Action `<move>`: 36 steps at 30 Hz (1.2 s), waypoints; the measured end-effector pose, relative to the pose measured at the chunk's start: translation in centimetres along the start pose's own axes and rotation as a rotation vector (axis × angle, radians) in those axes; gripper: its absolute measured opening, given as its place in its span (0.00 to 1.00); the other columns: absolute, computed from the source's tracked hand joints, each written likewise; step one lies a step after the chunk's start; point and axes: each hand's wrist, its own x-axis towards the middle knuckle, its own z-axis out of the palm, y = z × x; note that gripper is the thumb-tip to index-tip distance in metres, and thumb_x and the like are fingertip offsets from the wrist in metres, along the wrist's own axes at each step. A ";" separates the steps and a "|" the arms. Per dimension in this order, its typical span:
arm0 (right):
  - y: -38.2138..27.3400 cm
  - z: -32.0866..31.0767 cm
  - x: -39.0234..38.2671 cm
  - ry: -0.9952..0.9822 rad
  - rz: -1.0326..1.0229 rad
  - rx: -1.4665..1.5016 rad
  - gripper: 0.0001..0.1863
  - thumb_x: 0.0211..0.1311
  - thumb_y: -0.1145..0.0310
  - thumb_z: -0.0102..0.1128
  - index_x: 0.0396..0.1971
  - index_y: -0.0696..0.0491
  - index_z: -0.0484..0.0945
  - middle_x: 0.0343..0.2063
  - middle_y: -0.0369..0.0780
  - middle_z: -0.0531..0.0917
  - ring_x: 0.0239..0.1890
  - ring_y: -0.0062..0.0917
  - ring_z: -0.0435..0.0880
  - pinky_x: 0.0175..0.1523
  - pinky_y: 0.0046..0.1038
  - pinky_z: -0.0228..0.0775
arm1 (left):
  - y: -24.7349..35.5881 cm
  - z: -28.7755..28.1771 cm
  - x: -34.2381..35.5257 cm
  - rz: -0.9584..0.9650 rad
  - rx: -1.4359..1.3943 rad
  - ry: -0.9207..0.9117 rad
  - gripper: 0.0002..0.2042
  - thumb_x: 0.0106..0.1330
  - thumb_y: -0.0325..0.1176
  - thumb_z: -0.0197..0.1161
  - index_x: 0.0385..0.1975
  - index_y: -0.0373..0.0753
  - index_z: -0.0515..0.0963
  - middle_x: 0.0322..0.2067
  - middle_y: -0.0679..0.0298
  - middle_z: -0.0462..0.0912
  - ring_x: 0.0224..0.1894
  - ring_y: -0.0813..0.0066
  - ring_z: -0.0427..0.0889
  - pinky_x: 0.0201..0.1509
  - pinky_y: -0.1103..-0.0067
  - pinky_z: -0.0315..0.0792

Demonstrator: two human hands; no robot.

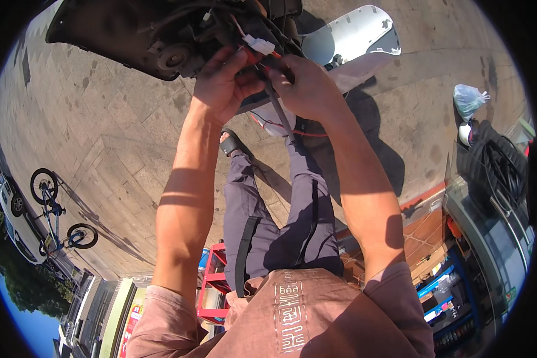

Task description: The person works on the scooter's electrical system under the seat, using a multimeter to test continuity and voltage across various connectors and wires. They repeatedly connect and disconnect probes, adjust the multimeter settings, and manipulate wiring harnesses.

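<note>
Both your hands are raised to the wiring at the lower right corner of the black plastic shell [110, 39]. Your left hand [221, 86] has its fingers curled, partly open, with the tips at the red wires [252, 58]; you cannot tell from this view whether they pinch anything. Your right hand [307, 86] is bent inward, thumb and forefinger drawn close together beside the same wires; what lies between them is hidden, so its hold cannot be told either.

The white wire connector [259, 45] sits just above the gap between your hands, beyond the shell's right end. A dark sheathed cable [278, 110] runs down from between them toward your right knee. The round horn [174, 57] is by the shell's lower right corner, near your left hand. Past your right hand is a pale curved panel [352, 36]. A bicycle [56, 212] stands toward the left edge of the paving [116, 140], near a white car [15, 221].
</note>
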 end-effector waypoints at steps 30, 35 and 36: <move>1.8 2.9 0.5 0.048 0.048 0.538 0.08 0.61 0.72 0.63 0.34 0.59 0.74 0.23 0.38 0.83 0.23 0.15 0.78 0.27 0.19 0.67 | -1.0 1.0 0.1 0.013 0.037 0.120 0.15 0.68 0.33 0.59 0.51 0.36 0.72 0.41 0.61 0.81 0.40 0.71 0.83 0.41 0.74 0.83; 2.2 3.2 0.4 0.045 0.036 0.613 0.07 0.61 0.74 0.63 0.33 0.59 0.73 0.22 0.36 0.81 0.20 0.14 0.75 0.24 0.17 0.64 | -1.2 1.7 -0.1 0.053 0.045 0.149 0.14 0.67 0.31 0.58 0.51 0.34 0.72 0.35 0.64 0.80 0.34 0.76 0.81 0.36 0.78 0.82; 2.3 3.2 0.4 0.042 0.032 0.601 0.07 0.62 0.73 0.63 0.33 0.59 0.73 0.22 0.36 0.81 0.20 0.14 0.74 0.25 0.17 0.64 | -1.2 1.8 -0.2 0.065 0.036 0.156 0.14 0.67 0.30 0.57 0.50 0.34 0.73 0.33 0.65 0.79 0.31 0.78 0.80 0.32 0.80 0.81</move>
